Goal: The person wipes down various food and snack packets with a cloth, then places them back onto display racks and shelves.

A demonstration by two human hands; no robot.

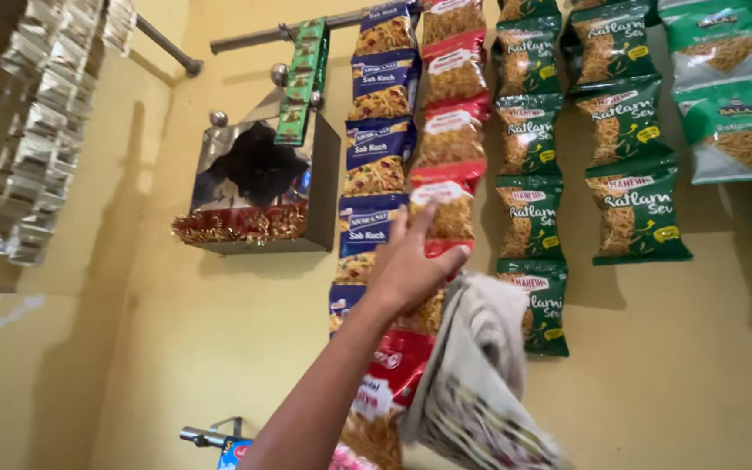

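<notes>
My left hand (411,265) reaches up to the wall, fingers stretched over a hanging strip of red snack packets (450,139). A pale patterned cloth (480,374) hangs from the thumb side of this hand, blurred by motion and seemingly pinched between thumb and palm. A strip of blue snack packets (376,152) hangs just left of the fingers. My right hand is out of view.
Green snack packet strips (528,174) and more green packets (633,165) hang on the yellow wall to the right. A shiny metal wall shelf with gold tinsel (254,196) sits at the left below a metal rod (245,39). Silver sachet strips (28,130) hang far left.
</notes>
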